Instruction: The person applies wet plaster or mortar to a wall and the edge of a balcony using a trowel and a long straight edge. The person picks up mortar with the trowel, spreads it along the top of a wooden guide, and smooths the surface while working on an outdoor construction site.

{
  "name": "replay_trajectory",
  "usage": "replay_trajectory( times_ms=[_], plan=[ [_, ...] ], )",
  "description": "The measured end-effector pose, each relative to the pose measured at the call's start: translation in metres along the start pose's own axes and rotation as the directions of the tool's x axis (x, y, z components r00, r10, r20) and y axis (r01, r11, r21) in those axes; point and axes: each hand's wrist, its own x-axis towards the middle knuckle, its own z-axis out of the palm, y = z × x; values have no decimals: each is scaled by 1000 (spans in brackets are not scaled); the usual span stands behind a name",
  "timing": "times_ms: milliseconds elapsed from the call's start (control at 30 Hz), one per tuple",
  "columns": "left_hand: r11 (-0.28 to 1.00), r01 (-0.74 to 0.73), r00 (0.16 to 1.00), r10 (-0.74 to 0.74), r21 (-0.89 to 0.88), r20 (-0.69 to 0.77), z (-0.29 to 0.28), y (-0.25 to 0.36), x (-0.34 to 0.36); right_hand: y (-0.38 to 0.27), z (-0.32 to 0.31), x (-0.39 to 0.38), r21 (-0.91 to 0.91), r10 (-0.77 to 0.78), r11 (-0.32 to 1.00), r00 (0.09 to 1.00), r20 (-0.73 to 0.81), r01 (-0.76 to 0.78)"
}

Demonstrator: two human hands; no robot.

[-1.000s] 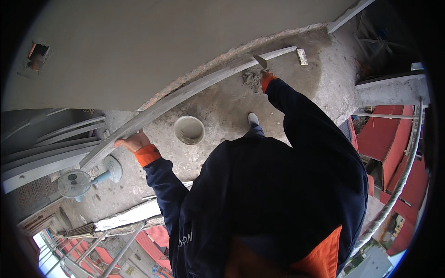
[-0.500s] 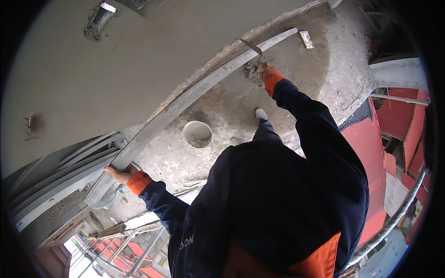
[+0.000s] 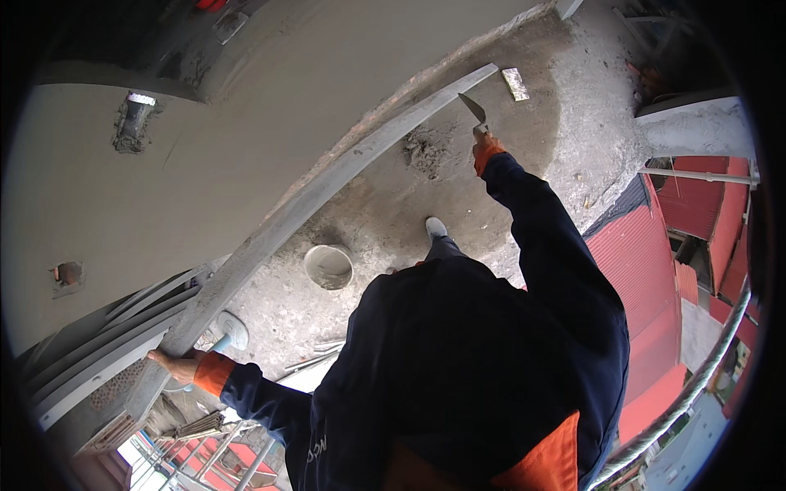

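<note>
My left hand (image 3: 182,366) is closed around the lower left end of a long grey straightedge (image 3: 213,303). The bar runs slantwise up to the far right, along the foot of a smooth grey plastered wall (image 3: 221,139). My right hand (image 3: 486,142) grips the handle of a trowel (image 3: 472,108), whose pointed blade tilts toward the bar's far end. Whether the tip touches the bar I cannot tell. Beside the trowel, a heap of wet mortar (image 3: 424,154) lies on the floor.
A round bucket (image 3: 308,270) stands on the rough concrete floor between bar and body. A small pale slab (image 3: 515,84) lies past the bar's far end. Red corrugated roofs (image 3: 639,303) lie below the floor's right edge. Scaffold poles (image 3: 254,462) show at lower left.
The trowel has come away from the bar's wall side, and its blade now points up and left. My left hand still holds the bar. The whole view has shifted.
</note>
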Motion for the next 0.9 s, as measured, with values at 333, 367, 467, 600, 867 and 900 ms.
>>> replay_trajectory(
  times_ms=[333, 367, 467, 600, 867, 900],
  plan=[
    [960, -237, 970, 223, 153, 99, 7, -85, 59, -151, 19, -145, 3, -653, 747, 734, 189, 664],
    [954, -270, 958, 253, 132, 132, 8, -82, 62, -133, 27, -98, 1, -503, 861, 851, 150, 508],
    [989, -141, 990, 141, 38, -8, 34, -79, 47, -40, 9, 83, 76, 237, 970, 967, -93, -231],
    [991, -14, 944, 56, -131, 324, 52, -61, 11, -6, -36, 104, 83, 261, 961, 964, 46, -264],
    [858, 377, 762, -73, -348, 644, 119, -95, -46, -80, 22, 73, 885, 133, -34, 876, 464, -463],
    [814, 436, 706, -46, -383, 707, 122, -86, -47, -106, 16, 73, 881, 177, -118, 863, 473, -458]
  ],
)
